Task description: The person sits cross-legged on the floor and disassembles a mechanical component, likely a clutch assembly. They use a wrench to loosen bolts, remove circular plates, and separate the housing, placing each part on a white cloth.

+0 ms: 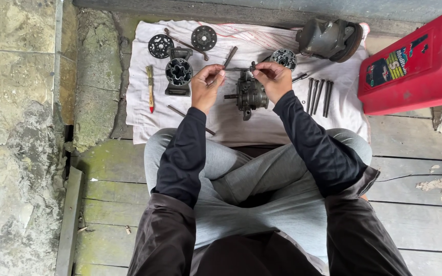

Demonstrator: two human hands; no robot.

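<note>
While in both hands (pixel 208 84): one rod (pixel 237 69)

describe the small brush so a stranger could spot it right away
Start at the white cloth spread on the ground ahead of the seated person. Near its left edge, left of the finned metal housing, lies the brush. It alone has a red-tipped handle; its neighbours are dark metal.

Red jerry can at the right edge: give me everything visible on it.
The red can is a flat, boxy container that looks like moulded plastic, lying on its broad side and tilted at an angle, cut off by the frame's right edge. A dark label with coloured print sits on its upper face. It rests on the grey wooden planks, with its left corner beside or just over the white cloth. No cap or spout shows. Neither hand touches it.
</note>
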